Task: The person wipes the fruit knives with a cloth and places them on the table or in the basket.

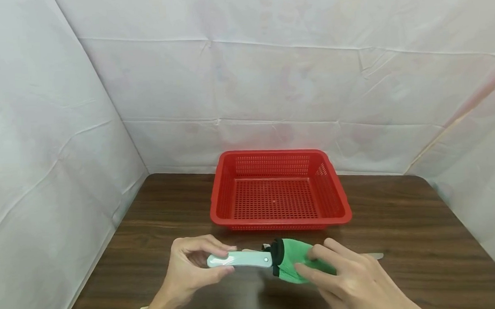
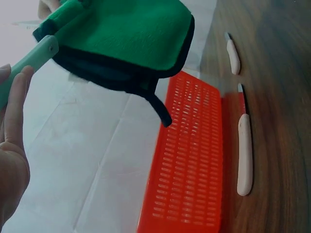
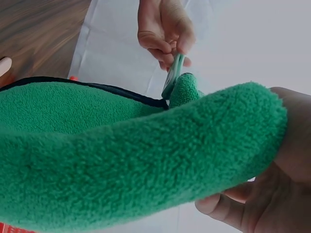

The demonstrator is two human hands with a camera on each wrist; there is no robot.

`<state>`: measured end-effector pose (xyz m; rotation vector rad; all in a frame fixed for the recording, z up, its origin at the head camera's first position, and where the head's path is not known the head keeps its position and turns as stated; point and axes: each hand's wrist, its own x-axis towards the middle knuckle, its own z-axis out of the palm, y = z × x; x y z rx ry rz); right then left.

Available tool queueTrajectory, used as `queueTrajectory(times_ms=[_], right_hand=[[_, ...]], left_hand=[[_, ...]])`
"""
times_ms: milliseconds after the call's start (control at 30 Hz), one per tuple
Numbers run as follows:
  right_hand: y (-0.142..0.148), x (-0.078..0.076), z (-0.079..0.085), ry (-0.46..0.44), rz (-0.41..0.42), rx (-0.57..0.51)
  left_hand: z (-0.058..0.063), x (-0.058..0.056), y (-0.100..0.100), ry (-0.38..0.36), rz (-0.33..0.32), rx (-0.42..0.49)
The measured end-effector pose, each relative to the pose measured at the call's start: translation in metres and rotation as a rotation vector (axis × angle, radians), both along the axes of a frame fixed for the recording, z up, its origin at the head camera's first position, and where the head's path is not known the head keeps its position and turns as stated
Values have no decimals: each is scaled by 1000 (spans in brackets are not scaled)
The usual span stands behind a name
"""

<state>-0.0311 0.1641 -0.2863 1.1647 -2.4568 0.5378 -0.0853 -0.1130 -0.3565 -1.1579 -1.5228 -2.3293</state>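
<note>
Thumb and fingers of my left hand (image 1: 184,273) pinch a smooth pale green handle (image 1: 245,259) with a rivet near its inner end. That end runs into a green terry cloth (image 1: 294,260) with black edging, which hides the rest of the tool. My right hand (image 1: 348,277) grips the cloth from the other side, folded around the hidden part. In the left wrist view the cloth hangs down with a black loop at one corner. Both hands are raised in front of the red basket.
A red perforated plastic basket (image 1: 281,222) stands at the table's back middle. Beside it lie a longer knife (image 2: 245,155) and a shorter one (image 2: 234,58), both with pale handles. White sheeting (image 1: 269,88) surrounds the dark wooden table (image 1: 166,210).
</note>
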Motion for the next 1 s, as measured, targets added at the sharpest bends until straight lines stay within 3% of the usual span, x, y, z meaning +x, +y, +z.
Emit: queueTrajectory(times_ms=[233,433,767,1000], right_hand=[[13,-1,-5,73,22,-21],[19,1,-4,60,-7,-65],[16,-1,10,216,-89,-187],[6,-6,17,264,-4,-212]], left_hand=[[-3,2,-11,-27,18,3],[-3,2,-17,-8,-1,-14],[-3,4,-13,-24,-9,-95],[-2,5,-3,-26,-20,-95]])
